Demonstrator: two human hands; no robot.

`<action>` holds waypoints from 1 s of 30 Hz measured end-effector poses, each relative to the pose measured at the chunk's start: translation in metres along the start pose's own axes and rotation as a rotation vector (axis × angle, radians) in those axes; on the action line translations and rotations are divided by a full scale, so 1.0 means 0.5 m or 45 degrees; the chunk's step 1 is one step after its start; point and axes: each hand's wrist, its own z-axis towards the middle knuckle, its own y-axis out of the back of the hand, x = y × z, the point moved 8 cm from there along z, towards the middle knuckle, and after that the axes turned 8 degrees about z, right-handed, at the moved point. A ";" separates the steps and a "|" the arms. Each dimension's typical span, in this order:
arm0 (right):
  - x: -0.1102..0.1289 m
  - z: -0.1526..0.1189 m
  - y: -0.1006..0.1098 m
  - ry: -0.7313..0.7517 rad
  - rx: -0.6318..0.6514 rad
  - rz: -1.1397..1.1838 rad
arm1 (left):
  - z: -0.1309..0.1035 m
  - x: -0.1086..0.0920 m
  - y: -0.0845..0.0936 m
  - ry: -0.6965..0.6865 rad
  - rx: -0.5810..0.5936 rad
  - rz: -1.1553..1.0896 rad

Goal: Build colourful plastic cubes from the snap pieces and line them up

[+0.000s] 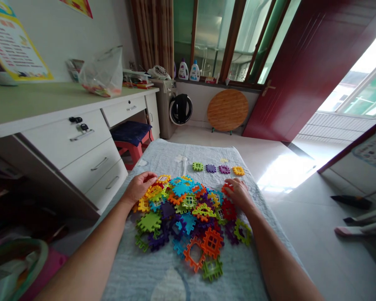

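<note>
A white desk with drawers stands on the left against a white wall, and a red stool is under it. At the far side are brown curtains, wide windows, a washing machine and a round wooden board. Strong daylight comes past the dark red door onto the pale tiled floor.

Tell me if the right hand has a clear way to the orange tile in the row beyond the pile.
Probably yes. The right hand rests at the pile's far right edge, and only bare blanket lies between it and the orange tile.
</note>
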 end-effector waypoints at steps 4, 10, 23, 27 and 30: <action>0.050 0.001 0.034 0.138 -0.154 0.133 | -0.002 -0.003 0.001 0.000 -0.001 -0.003; 0.215 -0.042 -0.021 0.497 0.169 0.107 | -0.004 -0.010 0.000 0.007 -0.006 -0.017; 0.252 -0.066 -0.020 0.618 0.141 0.466 | -0.003 -0.012 -0.003 0.020 0.015 -0.026; 0.240 -0.069 0.004 0.562 0.002 0.421 | -0.004 -0.013 -0.005 0.033 0.021 -0.073; 0.248 -0.076 0.011 0.611 0.019 0.335 | -0.005 -0.014 -0.003 0.044 0.009 -0.067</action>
